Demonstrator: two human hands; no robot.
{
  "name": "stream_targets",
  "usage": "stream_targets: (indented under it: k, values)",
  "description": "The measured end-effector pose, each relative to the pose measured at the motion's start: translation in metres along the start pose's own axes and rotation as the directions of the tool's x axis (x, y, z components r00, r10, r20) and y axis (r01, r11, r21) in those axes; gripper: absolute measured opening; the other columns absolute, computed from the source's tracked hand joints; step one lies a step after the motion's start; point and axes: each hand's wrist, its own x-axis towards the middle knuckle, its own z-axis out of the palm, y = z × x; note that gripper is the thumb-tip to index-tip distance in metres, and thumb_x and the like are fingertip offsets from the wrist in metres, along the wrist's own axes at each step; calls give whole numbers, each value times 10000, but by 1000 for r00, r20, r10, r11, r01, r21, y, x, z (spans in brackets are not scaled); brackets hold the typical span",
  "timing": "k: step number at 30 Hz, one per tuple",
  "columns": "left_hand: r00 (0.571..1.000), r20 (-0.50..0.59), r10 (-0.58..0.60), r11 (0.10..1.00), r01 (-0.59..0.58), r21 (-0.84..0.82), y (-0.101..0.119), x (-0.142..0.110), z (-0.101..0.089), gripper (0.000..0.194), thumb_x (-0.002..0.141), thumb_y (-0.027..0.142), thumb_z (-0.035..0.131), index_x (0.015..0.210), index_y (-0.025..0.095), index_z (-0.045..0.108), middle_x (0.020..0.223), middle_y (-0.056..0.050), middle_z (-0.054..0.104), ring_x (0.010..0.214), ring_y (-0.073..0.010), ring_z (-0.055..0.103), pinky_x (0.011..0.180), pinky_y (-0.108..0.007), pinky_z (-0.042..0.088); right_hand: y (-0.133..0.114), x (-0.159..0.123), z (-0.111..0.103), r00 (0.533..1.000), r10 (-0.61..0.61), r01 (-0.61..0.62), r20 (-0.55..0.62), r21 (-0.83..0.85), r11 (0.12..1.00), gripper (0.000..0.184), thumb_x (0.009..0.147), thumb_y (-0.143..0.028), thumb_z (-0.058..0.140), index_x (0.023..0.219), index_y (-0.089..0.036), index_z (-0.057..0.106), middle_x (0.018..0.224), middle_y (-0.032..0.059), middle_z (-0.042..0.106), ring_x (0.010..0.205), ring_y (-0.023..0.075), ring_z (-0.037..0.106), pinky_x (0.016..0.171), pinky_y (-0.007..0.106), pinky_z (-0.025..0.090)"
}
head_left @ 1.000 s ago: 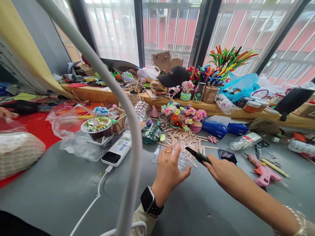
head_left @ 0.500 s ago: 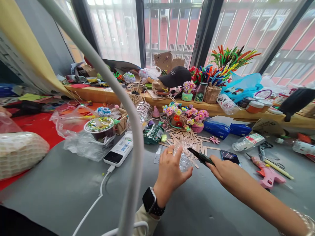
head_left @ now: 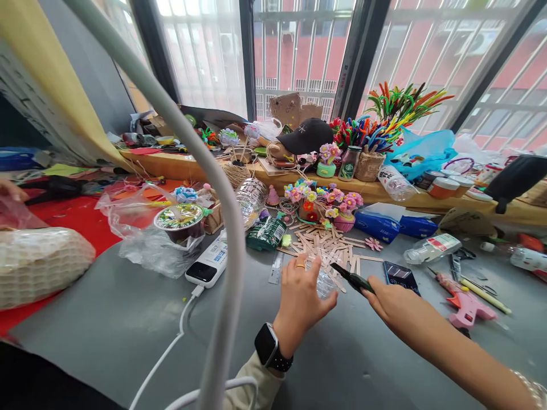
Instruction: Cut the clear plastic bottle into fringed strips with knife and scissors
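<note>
My left hand (head_left: 302, 299), with a gold ring and a black smartwatch on the wrist, curls round a small clear plastic cup (head_left: 325, 282) standing on the grey table (head_left: 106, 336). My right hand (head_left: 393, 304) grips a dark green cutting tool (head_left: 352, 278) whose tip points at the cup's right side. Just behind the cup lies a heap of wooden craft sticks (head_left: 329, 245). A dark phone (head_left: 400, 275) lies right of the tool.
A pink glue gun (head_left: 461, 302), scissors (head_left: 455, 263) and bottles lie at right. A white power bank (head_left: 211, 259) with cable, a plastic bag with a bowl (head_left: 179, 219) and a curved white tube (head_left: 205, 171) are at left. Another person's hand (head_left: 11, 191) shows far left.
The view has drifted slightly; both hands stay at the cup, the tool's tip a little closer to it.
</note>
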Motion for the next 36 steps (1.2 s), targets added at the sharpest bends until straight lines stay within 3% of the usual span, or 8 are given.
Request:
stream_targets:
  k: [8,13,17,21,25,30,33,36]
  values:
    - [1000,-21,13,997,-15,-80,-6,-2,-6,561,653,398,598,1155,183,471,1142,-127,491,1075,-293,456,908,-449,390,9,-9,40,996,89,-89,31,12,996,239,883,-241,296,935,-177,520,820,124,694,767,305,653,528,309,382]
    - [993,73,-92,976,105,-192,-15,3,-18,550,685,434,578,1152,168,461,1149,-117,511,1048,-267,495,903,-413,401,21,-3,31,992,97,-80,-82,185,980,248,881,-270,267,869,-188,500,691,92,675,665,253,653,508,275,363]
    - [938,253,-238,918,302,-257,-27,14,-28,603,687,570,521,1112,145,474,1098,-122,567,1032,-273,524,876,-404,413,24,2,23,988,52,10,-147,389,921,281,879,-331,216,785,-218,455,584,11,632,498,167,603,509,246,367]
    - [944,266,-194,938,258,-233,-34,21,-32,512,720,585,463,1003,171,568,1061,-100,582,1005,-246,538,859,-363,424,13,4,15,978,19,88,-207,493,866,281,861,-373,235,775,-220,455,585,3,619,524,170,597,562,260,388]
    - [930,307,-204,943,270,-192,-30,25,-35,485,788,536,402,1103,187,518,961,-70,632,913,-224,585,779,-337,461,-1,6,10,965,-30,167,-261,520,837,288,862,-356,241,863,-203,485,540,0,595,534,182,589,563,264,386]
    - [976,137,-167,984,174,-43,-16,28,-31,301,862,349,374,1031,171,548,1031,-87,602,950,-213,568,821,-332,439,-16,16,14,971,-36,157,-235,520,840,317,865,-282,238,1025,-149,477,580,22,618,505,172,573,566,254,385]
    - [987,109,-117,993,120,-17,-9,24,-25,423,824,431,432,1116,130,486,1071,-124,582,1002,-240,545,849,-353,430,-21,22,18,977,-34,149,-213,553,820,328,873,-282,228,1069,-143,451,767,64,655,473,141,566,542,239,386]
    - [985,123,-117,993,113,35,-5,17,-19,831,597,581,622,1206,63,397,1205,-206,479,1135,-329,431,924,-430,370,-23,28,19,965,-40,170,-260,499,850,320,879,-280,245,1086,-153,454,774,59,660,525,151,591,543,233,377]
